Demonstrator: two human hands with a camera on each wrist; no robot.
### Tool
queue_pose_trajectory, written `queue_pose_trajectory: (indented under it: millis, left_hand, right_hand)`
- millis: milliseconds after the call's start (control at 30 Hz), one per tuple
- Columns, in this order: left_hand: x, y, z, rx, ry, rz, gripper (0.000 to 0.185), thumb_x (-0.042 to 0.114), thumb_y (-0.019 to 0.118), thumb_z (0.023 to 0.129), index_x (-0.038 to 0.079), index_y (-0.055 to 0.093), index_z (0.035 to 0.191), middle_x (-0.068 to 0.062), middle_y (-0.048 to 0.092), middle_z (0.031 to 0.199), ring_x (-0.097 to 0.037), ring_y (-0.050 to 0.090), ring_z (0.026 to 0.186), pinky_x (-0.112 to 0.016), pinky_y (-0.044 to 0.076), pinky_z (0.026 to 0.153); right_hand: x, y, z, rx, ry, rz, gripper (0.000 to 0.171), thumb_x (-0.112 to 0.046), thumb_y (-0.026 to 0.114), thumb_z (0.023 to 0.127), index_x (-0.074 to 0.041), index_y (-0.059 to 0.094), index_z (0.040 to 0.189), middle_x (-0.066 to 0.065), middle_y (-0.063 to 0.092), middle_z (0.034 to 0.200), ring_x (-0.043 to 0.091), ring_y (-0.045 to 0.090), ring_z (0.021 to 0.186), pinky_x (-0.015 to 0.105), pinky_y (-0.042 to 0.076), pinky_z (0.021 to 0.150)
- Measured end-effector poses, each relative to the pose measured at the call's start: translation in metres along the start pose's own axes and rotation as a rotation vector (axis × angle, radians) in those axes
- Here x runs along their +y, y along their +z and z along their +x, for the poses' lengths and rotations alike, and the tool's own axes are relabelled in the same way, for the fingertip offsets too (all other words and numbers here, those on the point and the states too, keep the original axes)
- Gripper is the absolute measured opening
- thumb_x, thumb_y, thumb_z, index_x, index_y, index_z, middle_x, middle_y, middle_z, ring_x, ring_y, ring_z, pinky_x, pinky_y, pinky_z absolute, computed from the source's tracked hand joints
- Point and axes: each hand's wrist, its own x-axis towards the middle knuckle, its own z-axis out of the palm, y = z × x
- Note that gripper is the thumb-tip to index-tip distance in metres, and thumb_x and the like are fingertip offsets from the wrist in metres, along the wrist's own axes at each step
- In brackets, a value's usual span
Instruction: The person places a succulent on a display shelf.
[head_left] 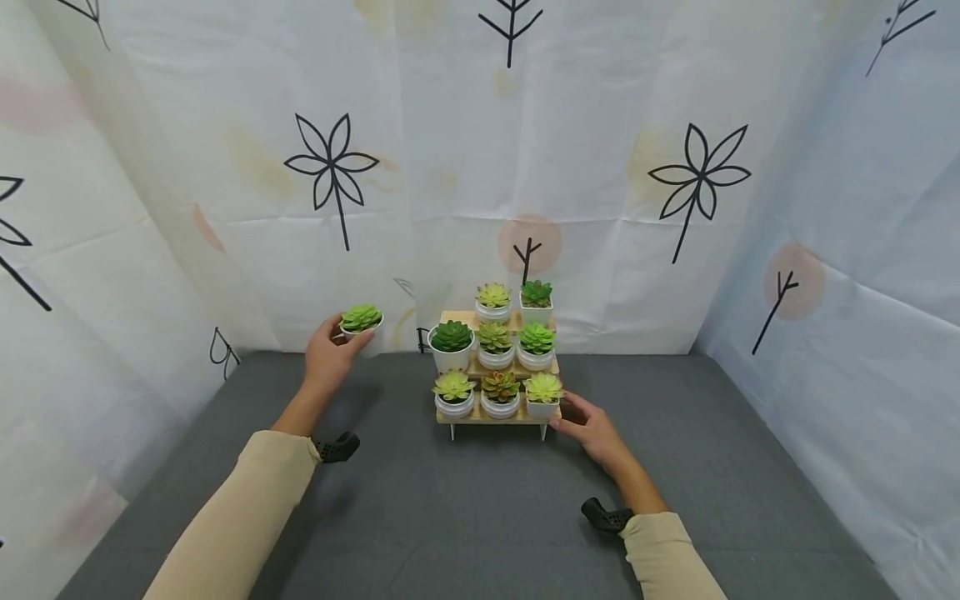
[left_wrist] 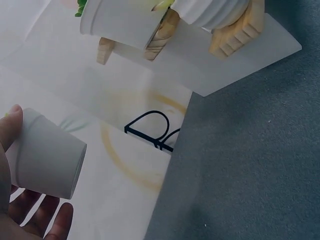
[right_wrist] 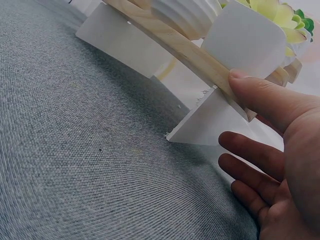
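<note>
The left hand (head_left: 327,357) grips a small white pot of green succulent (head_left: 362,322), held up left of the three-tier wooden plant stand (head_left: 497,417). The right hand (head_left: 592,427), fingers relaxed, touches the stand's near right edge.

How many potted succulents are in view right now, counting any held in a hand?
9: top shelf two, middle three, bottom three, one in left hand.

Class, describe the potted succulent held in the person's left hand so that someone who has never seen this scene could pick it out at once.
Start at the three-step wooden stand in the middle of the grey table, filled with small potted succulents. Look left of it, near the back curtain, to the left hand. The bright green succulent in a white pot that it holds is the only plant off the stand and raised in the air.
</note>
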Motion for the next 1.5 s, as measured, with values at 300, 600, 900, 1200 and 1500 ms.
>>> queue_pose_trajectory:
  millis: [300,600,900,1200,1500]
  left_hand:
    - [0.017,0.021,0.009,-0.009,0.018,-0.039,0.075,0.038,0.070,0.090,0.004,0.036,0.149,-0.021,0.046,0.137,-0.032,0.049,0.119,-0.044,0.044,0.090]
    - [0.025,0.037,0.019,-0.056,0.028,-0.024,0.079,0.043,0.071,0.088,0.007,0.036,0.149,-0.019,0.047,0.138,-0.032,0.049,0.122,-0.048,0.046,0.093]
    - [0.039,0.050,0.022,-0.078,0.030,-0.018,0.079,0.042,0.071,0.088,0.006,0.036,0.149,-0.020,0.045,0.139,-0.034,0.048,0.124,-0.048,0.044,0.096]
    - [0.051,0.061,0.024,-0.087,0.058,-0.023,0.078,0.040,0.070,0.089,0.005,0.035,0.150,-0.020,0.046,0.139,-0.034,0.049,0.123,-0.048,0.045,0.094]
    - [0.058,0.071,0.025,-0.104,0.056,-0.031,0.078,0.040,0.071,0.089,0.006,0.036,0.149,-0.020,0.046,0.140,-0.032,0.049,0.124,-0.046,0.044,0.096]
  right_hand:
    - [0.032,-0.001,0.011,0.017,-0.002,0.002,0.060,-0.010,0.068,0.092,0.003,0.042,0.144,0.027,0.055,0.131,0.039,0.055,0.116,0.046,0.048,0.090]
    - [0.039,0.000,0.012,0.023,-0.022,-0.020,0.060,-0.017,0.069,0.092,-0.001,0.044,0.145,0.024,0.056,0.131,0.036,0.056,0.116,0.043,0.049,0.089]
    - [0.039,-0.001,0.012,0.022,-0.011,-0.025,0.061,-0.017,0.069,0.092,-0.001,0.043,0.145,0.023,0.056,0.131,0.035,0.056,0.116,0.043,0.048,0.090]
    - [0.016,-0.001,0.005,0.001,-0.010,0.014,0.058,-0.008,0.067,0.092,0.005,0.042,0.143,0.029,0.054,0.130,0.041,0.055,0.116,0.047,0.048,0.090]
    - [-0.004,0.001,-0.001,0.001,0.001,0.003,0.057,-0.006,0.066,0.092,0.006,0.043,0.142,0.030,0.054,0.130,0.042,0.053,0.117,0.046,0.047,0.091]
